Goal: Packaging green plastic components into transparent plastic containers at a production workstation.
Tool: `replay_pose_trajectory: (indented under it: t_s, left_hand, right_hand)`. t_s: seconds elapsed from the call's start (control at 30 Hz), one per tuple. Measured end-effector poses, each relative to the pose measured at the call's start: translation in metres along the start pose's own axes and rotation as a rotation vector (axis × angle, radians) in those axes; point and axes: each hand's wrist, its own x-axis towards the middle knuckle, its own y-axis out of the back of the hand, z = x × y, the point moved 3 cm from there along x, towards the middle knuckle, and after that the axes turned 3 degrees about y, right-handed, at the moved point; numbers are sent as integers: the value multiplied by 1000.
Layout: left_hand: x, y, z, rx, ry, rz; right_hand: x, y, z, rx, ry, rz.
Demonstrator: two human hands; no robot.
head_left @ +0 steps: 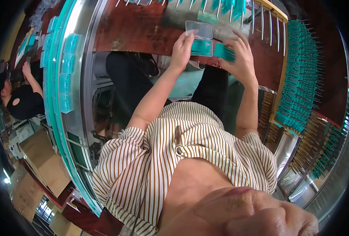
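Observation:
My left hand (181, 52) grips a small clear plastic box by its left side, over the near edge of the red-brown table (135, 37). The hinged lid (199, 30) of the box stands open toward the far side, and thin teal pieces (201, 47) lie inside. Just right of the box, my right hand (242, 59) is closed on a stack of teal pieces (224, 52), with the thumb below and the fingers above. That stack appears apart from the box. The fingers are slightly blurred, and the exact kind of the teal pieces cannot be made out.
A wooden-framed rack (283, 59) bristles with metal pins carrying teal pieces on the right. More bare pins (262, 23) jut out at the far edge. Along my left runs a conveyor (88, 67) bearing teal-filled boxes (67, 65). Beyond it are a co-worker (27, 98) and cardboard boxes (44, 159).

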Motion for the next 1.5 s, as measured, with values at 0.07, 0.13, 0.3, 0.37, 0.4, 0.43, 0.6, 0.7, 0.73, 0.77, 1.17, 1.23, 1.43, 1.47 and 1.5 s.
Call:
replay_pose_trajectory:
  t_s: [0.07,0.13,0.3,0.37,0.4,0.43,0.6,0.7,0.73,0.77,1.17,1.23,1.43,1.47,1.5]
  left_hand:
    - [-5,-3,1,124,-98,-3]
    - [-8,-18,-4,94,-82,-44]
    - [-19,-9,0,-143,26,-20]
    - [-22,-2,2,-257,81,-1]
    - [-22,1,1,-291,105,14]
    - [-22,3,-1,-325,130,27]
    - [-24,5,20,-207,58,2]
    - [-18,24,16,-18,4,24]
    - [-18,28,20,75,-14,36]
    - [-17,33,24,77,-18,40]
    - [-60,44,66,158,-407,111]
    - [-68,50,76,194,-395,131]
    - [-125,101,101,495,-202,361]
    - [-136,114,109,508,-214,401]
    - [-147,125,117,626,-127,377]
  right_hand:
    - [8,-18,-11,-347,39,-159]
    - [9,-28,-12,-274,63,-245]
    - [6,-59,4,-9,106,-343]
    - [8,-66,-4,-46,140,-342]
    - [9,-68,-8,-93,166,-332]
    - [9,-70,-12,-141,191,-320]
    - [18,-63,15,95,-31,-58]
    - [19,-72,19,441,-191,-92]
    - [20,-71,9,444,-186,-93]
    - [19,-71,-7,367,-40,-141]
    - [50,-86,-58,290,219,-55]
    - [50,-88,-63,306,191,-39]
    - [62,-138,-112,441,374,-185]
    - [60,-150,-120,449,417,-222]
    - [59,-158,-128,444,455,-255]
